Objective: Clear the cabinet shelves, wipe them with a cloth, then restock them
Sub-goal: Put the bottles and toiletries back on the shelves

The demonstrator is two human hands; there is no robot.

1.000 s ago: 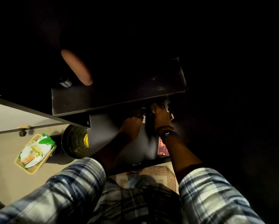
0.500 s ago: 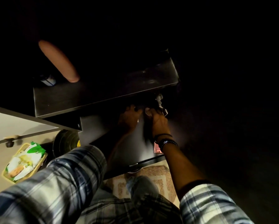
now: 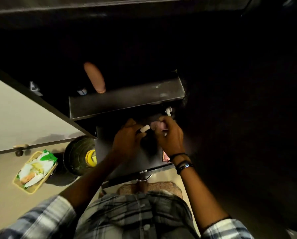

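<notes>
Your cabinet (image 3: 144,40) is dark inside, its shelf (image 3: 127,99) lit along the front. Just under that shelf your left hand (image 3: 127,140) curls round a small white piece (image 3: 144,129). Your right hand (image 3: 170,137), close beside, pinches a pinkish thing (image 3: 157,125), too dim to name. The shelf edge sits close over your knuckles.

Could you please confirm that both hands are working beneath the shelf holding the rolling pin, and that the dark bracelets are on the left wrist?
Not quite: the head view shows the dark bracelets on the right wrist. The rest holds: the left hand, gripping a small white piece, and the right hand are both beneath the shelf holding the rolling pin.
</notes>
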